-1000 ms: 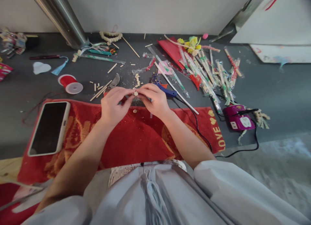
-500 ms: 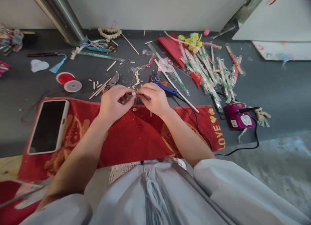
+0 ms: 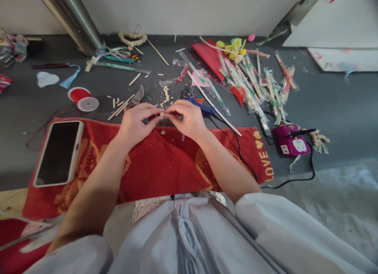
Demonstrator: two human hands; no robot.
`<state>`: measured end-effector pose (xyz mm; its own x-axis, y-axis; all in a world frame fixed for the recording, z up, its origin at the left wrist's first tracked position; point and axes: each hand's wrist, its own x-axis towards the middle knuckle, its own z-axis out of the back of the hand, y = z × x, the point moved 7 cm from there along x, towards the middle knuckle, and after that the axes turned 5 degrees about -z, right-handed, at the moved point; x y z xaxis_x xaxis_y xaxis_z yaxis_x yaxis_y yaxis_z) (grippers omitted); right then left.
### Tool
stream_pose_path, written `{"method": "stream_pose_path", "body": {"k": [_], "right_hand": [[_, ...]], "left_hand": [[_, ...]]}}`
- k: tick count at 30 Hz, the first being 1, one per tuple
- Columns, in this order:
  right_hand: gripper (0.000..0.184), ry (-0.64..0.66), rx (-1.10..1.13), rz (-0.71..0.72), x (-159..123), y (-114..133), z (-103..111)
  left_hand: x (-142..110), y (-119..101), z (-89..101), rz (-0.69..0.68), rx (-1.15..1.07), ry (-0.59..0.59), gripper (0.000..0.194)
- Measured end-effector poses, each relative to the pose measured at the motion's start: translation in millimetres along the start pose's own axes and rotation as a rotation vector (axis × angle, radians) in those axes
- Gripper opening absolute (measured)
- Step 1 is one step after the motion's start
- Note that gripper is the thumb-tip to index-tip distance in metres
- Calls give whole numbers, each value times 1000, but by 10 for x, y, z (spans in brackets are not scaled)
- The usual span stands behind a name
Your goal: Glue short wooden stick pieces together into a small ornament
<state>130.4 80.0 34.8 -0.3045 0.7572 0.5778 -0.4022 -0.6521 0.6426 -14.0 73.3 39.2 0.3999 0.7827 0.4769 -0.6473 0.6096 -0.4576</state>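
Note:
My left hand [image 3: 137,122] and my right hand [image 3: 187,118] meet over the far edge of the red towel [image 3: 165,167]. Between their pinched fingertips is a small cluster of wooden stick pieces [image 3: 162,114], pale and roughly flower-shaped. A similar small piece [image 3: 163,132] lies on the towel just below. Behind my left hand are pruning shears [image 3: 138,96], partly covered by the fingers. A blue hot glue gun [image 3: 202,107] rests beyond my right hand. Short cut stick pieces [image 3: 166,94] lie in a little heap past the fingertips.
A phone [image 3: 60,153] lies at the towel's left end, with a red thread spool [image 3: 83,99] behind it. Wrapped chopsticks [image 3: 245,84] spread across the right. A purple power adapter [image 3: 291,140] with a black cable [image 3: 239,148] stands by the table's right front edge.
Both hands stay together at the same spot, the fingers shifting slightly around the small wooden cluster. My left fingers look a little straighter. Nothing else has visibly moved on the table.

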Motion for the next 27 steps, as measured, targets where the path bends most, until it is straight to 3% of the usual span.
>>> {"method": "stream_pose_path", "body": {"k": [9,13,18,21,27], "right_hand": [[21,-3,29,17,6,-6,4],[27,8,100,-76,12,-47,16],[32,-23,234,-266,-10,-162,32],[33,-11,255,-293,-19,-183,13],[34,10,253,-303,-16,-187,-12]], "left_hand": [[11,-33,17,9,-37,-11,20],[19,-39,24,9,-78,10,23],[14,-27,-53,-80,-54,164,19],[-5,-12,-129,-136,-16,291,22],[-4,63,-145,-71,98,413,26]]}}
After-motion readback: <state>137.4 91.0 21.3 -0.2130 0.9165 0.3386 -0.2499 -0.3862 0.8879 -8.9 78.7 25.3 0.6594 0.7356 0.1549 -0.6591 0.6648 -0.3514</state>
